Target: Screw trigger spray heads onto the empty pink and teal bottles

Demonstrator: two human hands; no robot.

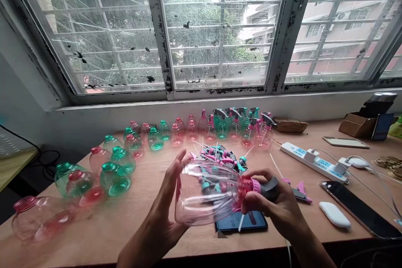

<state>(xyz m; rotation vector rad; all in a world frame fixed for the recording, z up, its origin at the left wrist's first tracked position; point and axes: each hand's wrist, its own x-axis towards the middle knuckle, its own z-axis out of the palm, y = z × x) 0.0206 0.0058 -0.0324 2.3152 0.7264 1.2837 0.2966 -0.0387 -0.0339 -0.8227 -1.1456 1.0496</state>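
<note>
Head view: a window (220, 33) is seen behind a table (150, 213), where pink and green bottles (115, 180) are ranged along the left and back. Above the table, a pink bottle (196, 190) is held sideways between both hands. Its base is gripped by the left hand (165, 205), fingers above, thumb below; the sprayer (269, 188) at its neck is pinched between the right hand's (284, 209) thumb and fingers. Through the bottle, a pile of sprayers (221, 155) is partly seen. At right, a power strip (324, 167) is placed beyond a white case (334, 214).

bottle (207, 194): clear plastic, glossy, smooth
sprayer (270, 188): matt plastic
table (147, 194): smooth wood, slight sheen
frame (160, 29): metal, rough flaking paint
</note>
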